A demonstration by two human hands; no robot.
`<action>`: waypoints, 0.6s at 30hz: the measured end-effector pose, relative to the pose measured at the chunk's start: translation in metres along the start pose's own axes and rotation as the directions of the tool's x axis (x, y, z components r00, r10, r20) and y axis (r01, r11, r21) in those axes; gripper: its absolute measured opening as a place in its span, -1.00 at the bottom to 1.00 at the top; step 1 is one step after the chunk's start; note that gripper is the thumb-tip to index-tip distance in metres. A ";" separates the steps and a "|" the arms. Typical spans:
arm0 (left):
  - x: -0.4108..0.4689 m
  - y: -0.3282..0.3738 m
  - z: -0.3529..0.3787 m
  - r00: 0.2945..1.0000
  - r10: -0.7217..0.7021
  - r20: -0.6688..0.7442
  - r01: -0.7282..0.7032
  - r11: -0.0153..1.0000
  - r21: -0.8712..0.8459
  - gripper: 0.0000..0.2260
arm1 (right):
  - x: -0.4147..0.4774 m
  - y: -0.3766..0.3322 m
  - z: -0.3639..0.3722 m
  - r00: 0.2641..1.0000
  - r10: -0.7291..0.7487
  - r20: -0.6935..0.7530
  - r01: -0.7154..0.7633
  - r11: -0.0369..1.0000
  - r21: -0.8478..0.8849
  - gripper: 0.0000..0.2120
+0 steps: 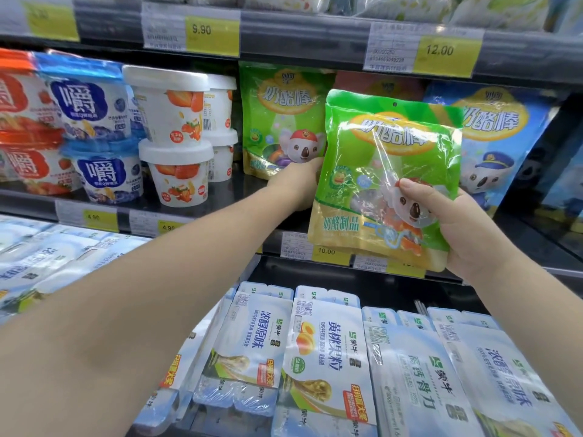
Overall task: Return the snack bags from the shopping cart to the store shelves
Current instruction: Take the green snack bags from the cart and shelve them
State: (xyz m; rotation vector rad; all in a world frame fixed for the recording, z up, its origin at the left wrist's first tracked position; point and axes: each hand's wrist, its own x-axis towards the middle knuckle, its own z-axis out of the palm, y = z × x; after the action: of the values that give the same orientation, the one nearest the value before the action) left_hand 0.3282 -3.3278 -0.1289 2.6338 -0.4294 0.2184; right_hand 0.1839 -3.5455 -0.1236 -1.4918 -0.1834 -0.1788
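Note:
A green snack bag [372, 171] with a koala picture is held upright in front of the middle shelf. My right hand [454, 228] grips its lower right part, thumb across the front. My left hand [296, 184] reaches along the bag's left edge, its fingers hidden behind the bag, touching the foot of a matching green bag [277, 121] that stands on the shelf. A blue bag of the same brand [501, 146] stands to the right, partly covered by the held bag. The shopping cart is out of view.
White yogurt tubs [176, 134] and blue and red packs [91, 130] fill the middle shelf's left side. Pale blue yogurt multipacks [325, 351] lie on the lower shelf. Price tags [422, 52] line the shelf edges.

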 end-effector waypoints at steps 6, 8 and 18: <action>-0.025 0.001 -0.014 0.999 0.020 0.040 -0.013 0.985 -0.171 -0.54 | 0.004 -0.004 0.010 0.999 0.043 0.030 -0.044 0.998 0.038 -0.60; -0.034 -0.002 -0.020 0.998 0.017 -0.065 -0.040 0.924 -0.379 -0.67 | 0.007 -0.007 0.018 0.998 0.052 0.019 -0.053 0.997 0.063 -0.62; -0.071 -0.029 -0.067 0.981 -0.193 -0.027 0.084 0.542 -0.836 -0.66 | 0.056 -0.003 0.069 0.998 0.027 -0.049 -0.032 0.995 -0.090 -0.13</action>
State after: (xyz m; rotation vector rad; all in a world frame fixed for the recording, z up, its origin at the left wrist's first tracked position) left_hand 0.2661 -3.2533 -0.0975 1.6637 -0.1923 0.0745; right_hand 0.2366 -3.4773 -0.1030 -1.5782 -0.1161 -0.2012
